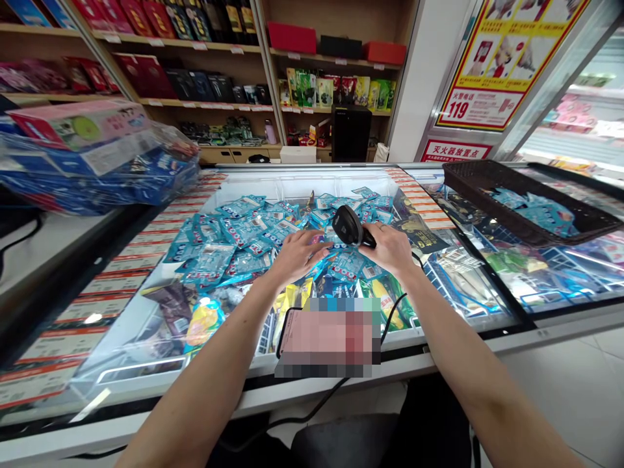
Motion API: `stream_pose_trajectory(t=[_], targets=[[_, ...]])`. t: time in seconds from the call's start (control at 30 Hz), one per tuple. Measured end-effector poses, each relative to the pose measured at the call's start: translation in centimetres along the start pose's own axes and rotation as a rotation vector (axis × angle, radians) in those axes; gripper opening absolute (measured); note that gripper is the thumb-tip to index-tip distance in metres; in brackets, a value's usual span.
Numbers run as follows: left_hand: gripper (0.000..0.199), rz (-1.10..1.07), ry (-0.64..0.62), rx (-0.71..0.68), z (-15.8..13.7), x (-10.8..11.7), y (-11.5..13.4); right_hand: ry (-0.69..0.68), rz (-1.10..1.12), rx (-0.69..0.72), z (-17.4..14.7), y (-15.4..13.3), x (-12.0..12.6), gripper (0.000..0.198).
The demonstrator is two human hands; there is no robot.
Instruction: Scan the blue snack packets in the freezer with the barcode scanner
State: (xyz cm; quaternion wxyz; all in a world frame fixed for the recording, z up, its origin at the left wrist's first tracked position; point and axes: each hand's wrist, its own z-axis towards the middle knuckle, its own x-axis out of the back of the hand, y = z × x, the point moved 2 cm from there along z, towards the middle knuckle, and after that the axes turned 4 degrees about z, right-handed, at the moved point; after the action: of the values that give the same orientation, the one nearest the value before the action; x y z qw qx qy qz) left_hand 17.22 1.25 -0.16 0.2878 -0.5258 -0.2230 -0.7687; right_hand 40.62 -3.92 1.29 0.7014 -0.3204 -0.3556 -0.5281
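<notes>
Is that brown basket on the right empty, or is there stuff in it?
It has stuff in it: blue packets lie inside the basket. It isn't full, because its left end shows bare.

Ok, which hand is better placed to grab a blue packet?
Left, I'd judge. The left hand is at the blue packets, though whether it grips one is unclear. The right hand holds the black scanner, so would likely need to set that down first.

Passage for you: air over blue packets (248, 227), left of scanner (346, 226) | Your far left: bagged boxes (97, 162), blocking | Your right: brown basket (482, 205) | Near edge: phone (316, 338), black cable (292, 420)
</notes>
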Motion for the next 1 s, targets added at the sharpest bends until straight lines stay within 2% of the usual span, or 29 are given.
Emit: stream_pose_trajectory(t=[0.2,0.33,0.4,0.53,0.7,0.8,0.9,1.0], targets=[[0.046,0.045,0.14,0.201,-0.1,0.2,-0.4,0.009,0.002,0.007,0.0,0.0,-0.1,0.04],[0.059,0.145,0.19,0.341,-0.3,0.0,-0.4,-0.011,-0.001,0.016,-0.1,0.0,-0.2,0.041],[0.059,0.152,0.17,0.345,-0.4,-0.3,-0.7,-0.027,-0.003,0.017,0.0,0.0,-0.3,0.042],[0.042,0.037,0.132,0.328,-0.3,-0.8,-1.6,-0.029,-0.008,0.02,0.0,0.0,-0.3,0.041],[0.035,-0.176,0.164,0.417,-0.1,-1.0,-3.0,-0.027,-0.006,0.024,-0.1,-0.1,-0.2,0.04],[0.037,-0.279,0.237,0.457,-0.2,-1.1,-3.5,-0.037,0.011,0.044,-0.1,-0.1,-0.1,0.041],[0.037,-0.301,0.359,0.47,-0.4,-1.0,-3.8,-0.082,0.044,0.099,-0.1,-0.3,-0.1,0.04],[0.034,-0.312,0.418,0.444,-0.5,-0.8,-3.6,-0.118,0.063,0.154,-0.2,-0.6,-0.2,0.039]])
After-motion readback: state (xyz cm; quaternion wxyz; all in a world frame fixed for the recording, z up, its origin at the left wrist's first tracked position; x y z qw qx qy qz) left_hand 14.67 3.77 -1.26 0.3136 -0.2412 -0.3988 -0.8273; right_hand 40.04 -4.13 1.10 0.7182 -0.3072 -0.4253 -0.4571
